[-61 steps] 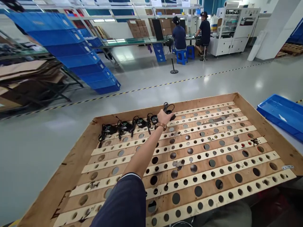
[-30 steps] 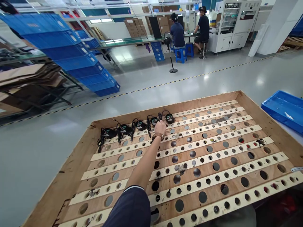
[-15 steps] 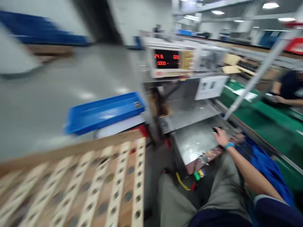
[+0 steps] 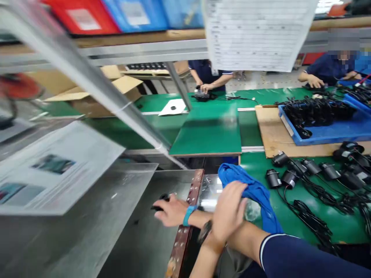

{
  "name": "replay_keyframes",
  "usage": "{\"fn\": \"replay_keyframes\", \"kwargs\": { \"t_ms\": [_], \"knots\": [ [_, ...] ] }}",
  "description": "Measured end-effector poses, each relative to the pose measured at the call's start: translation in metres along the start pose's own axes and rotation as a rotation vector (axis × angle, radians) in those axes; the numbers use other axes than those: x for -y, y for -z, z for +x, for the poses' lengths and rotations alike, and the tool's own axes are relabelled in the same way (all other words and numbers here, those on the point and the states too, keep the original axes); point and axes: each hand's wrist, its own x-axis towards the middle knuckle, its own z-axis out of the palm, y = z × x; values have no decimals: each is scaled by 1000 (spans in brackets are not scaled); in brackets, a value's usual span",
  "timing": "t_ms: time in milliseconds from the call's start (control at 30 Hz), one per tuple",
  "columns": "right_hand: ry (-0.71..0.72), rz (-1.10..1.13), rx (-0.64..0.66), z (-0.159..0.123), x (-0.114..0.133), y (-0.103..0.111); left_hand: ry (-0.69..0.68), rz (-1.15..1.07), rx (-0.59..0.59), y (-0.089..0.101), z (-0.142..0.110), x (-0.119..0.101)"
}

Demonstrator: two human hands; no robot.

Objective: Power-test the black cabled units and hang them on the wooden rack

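My right hand, with a teal wristband, reaches over the metal basin, its fingers closed around a small black part that they mostly cover. A reddish-brown strip with screws edges the basin beneath that wrist. Crossing above my right forearm is my left hand, a dark watch at its wrist. Its fingers are stretched out, thumb apart, and nothing shows in them. Just beyond the left fingertips lies a blue cloth; I cannot tell whether they touch it.
Several black cylindrical units with coiled cables lie on the green bench at right. Behind them stands a blue tray of black cables. A slanted metal post and hanging paper sheet cross the view. Co-workers sit across the bench.
My view has swung right, from the floor and wooden rack to the green bench. My left hand has come into view. The right hand stays over the basin with the black part.
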Motion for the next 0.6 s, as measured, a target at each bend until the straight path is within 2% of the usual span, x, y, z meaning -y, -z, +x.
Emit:
{"fn": "replay_keyframes", "kwargs": {
  "t_ms": [67, 133, 233, 300, 400, 500, 533, 600],
  "knots": [
    [-14, 57, 36, 2, -3, 4, -272, 26, 257, -48, 66, -6],
    [-41, 121, 71, 6, -6, 6, -453, 133, 400, -95, 108, -12],
    [-78, 197, 103, 9, -10, 5, -577, 315, 473, -146, 128, -15],
    [-91, 212, 107, 9, -10, 6, -597, 404, 472, -162, 128, -13],
    [-98, 214, 105, 6, -9, 9, -563, 437, 471, -157, 122, -11],
    [-102, 225, 115, 3, -8, 12, -493, 313, 469, -132, 116, -13],
    [-104, 229, 116, 2, -7, 14, -457, 232, 433, -122, 113, -16],
    [-100, 235, 116, 0, -6, 19, -360, 25, 267, -100, 106, -25]
  ]
}}
